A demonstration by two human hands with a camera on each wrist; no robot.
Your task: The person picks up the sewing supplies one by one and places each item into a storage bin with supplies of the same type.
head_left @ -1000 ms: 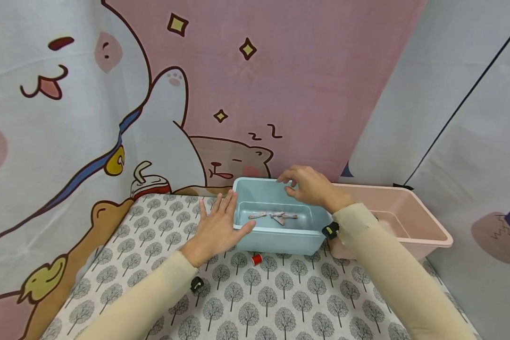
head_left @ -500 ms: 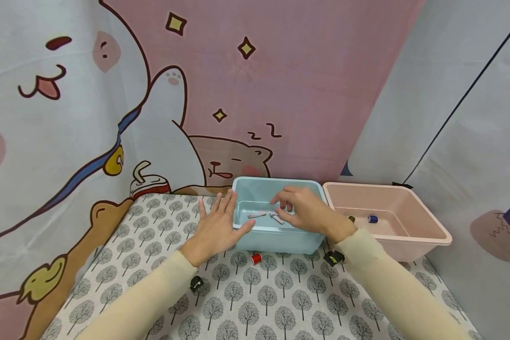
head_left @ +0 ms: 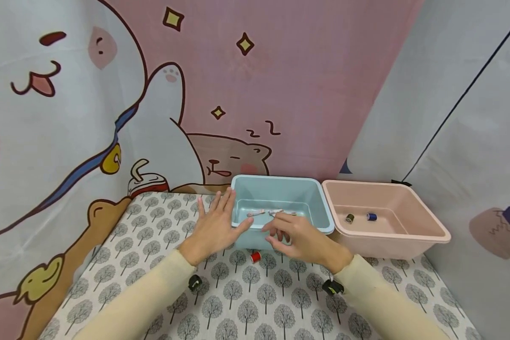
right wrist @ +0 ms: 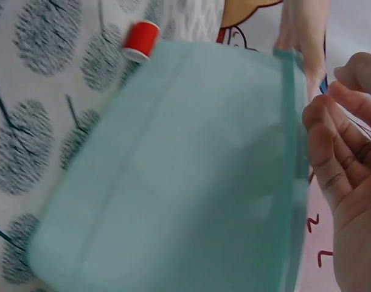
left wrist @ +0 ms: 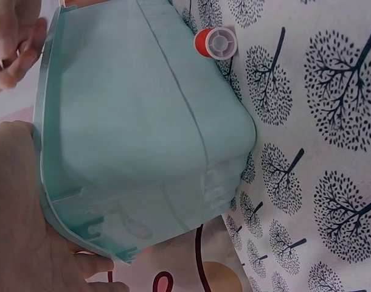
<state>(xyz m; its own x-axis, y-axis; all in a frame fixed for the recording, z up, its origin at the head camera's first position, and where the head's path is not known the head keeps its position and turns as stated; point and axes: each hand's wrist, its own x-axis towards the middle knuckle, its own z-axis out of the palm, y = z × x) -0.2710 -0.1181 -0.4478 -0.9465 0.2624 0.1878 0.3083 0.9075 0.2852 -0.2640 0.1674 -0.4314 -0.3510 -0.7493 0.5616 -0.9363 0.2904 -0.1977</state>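
Note:
My left hand (head_left: 214, 230) rests with straight, spread fingers at the left end of the light blue bin (head_left: 331, 219). Over that bin's front rim hovers my right hand (head_left: 299, 236), fingers loosely bent and nothing between them. On the cloth just in front of the bin lies a spool of red thread (head_left: 255, 257); its white end (left wrist: 222, 43) faces the left wrist camera. Inside the blue bin are several small, slender pink-and-white pieces (head_left: 256, 213), partly hidden behind my right hand.
A pink bin (head_left: 390, 236) stands against the blue bin's right side. It holds an olive thread spool (head_left: 350, 218) and a blue thread spool (head_left: 371, 216). A tree-print cloth (head_left: 246, 311) covers the table, with a cartoon-print curtain (head_left: 305, 94) behind.
My right hand has come from above the blue bin's back right, across it, toward me to the front rim. My left hand has stayed at the bin's left end.

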